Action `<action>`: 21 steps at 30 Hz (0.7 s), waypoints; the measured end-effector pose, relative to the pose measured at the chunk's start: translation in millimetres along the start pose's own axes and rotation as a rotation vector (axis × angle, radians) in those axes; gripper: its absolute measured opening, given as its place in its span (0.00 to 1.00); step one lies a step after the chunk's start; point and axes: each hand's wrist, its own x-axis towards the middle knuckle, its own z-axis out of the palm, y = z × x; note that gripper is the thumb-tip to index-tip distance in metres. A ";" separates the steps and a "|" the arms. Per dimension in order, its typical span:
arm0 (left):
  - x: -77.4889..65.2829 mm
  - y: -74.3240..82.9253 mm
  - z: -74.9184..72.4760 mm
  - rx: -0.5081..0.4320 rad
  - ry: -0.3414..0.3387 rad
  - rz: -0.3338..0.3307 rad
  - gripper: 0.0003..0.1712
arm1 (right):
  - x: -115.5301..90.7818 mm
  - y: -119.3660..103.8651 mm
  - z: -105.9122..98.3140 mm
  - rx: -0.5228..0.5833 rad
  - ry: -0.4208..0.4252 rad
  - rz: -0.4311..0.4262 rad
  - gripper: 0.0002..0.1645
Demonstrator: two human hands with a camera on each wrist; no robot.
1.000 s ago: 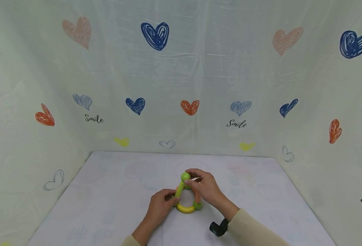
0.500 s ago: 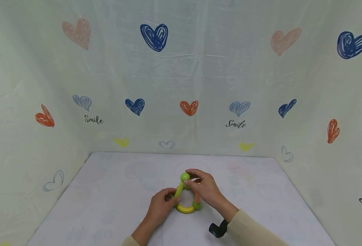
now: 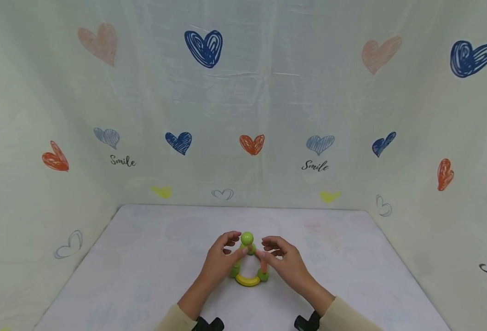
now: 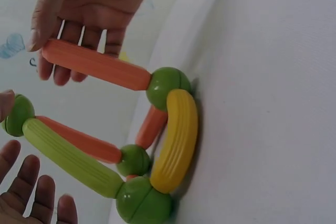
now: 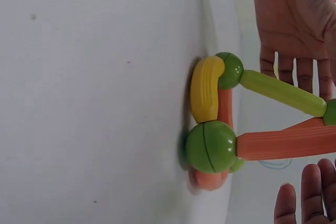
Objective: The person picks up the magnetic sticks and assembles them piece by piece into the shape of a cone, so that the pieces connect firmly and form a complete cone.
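Note:
A toy frame of green balls and coloured rods stands on the white table (image 3: 160, 266). Its base shows a curved yellow rod (image 4: 177, 142). A light green rod (image 4: 73, 158) rises to an upper green ball (image 3: 247, 238). My left hand (image 3: 221, 258) has its thumb at that ball, the other fingers spread loosely beside it. My right hand (image 3: 286, 262) has its thumb at the raised end of an orange rod (image 4: 100, 65); its fingers stay apart from the rod in the right wrist view. That rod's lower end meets a green ball (image 5: 211, 146) on the base.
White sheeting (image 3: 235, 105) printed with hearts rises behind and beside the table. Black wrist cameras sit under both wrists, the right camera (image 3: 307, 322) and the left camera (image 3: 209, 324) near the bottom edge.
My left hand has moved up from the light green rod to the upper ball. The right hand has left that ball and shifted right, to the orange rod's end.

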 end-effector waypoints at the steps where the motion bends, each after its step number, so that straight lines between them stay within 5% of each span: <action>1: 1.3 2.0 0.3 -0.001 0.000 0.007 0.29 | -1.9 1.3 -0.8 0.007 -0.006 0.006 0.19; 10: 8.9 12.7 2.0 -0.053 -0.033 0.040 0.30 | -15.5 8.8 2.0 0.017 -0.035 -0.013 0.20; 21: 10.7 15.7 4.8 -0.054 -0.028 0.036 0.24 | -18.4 17.5 6.1 0.052 0.038 -0.056 0.10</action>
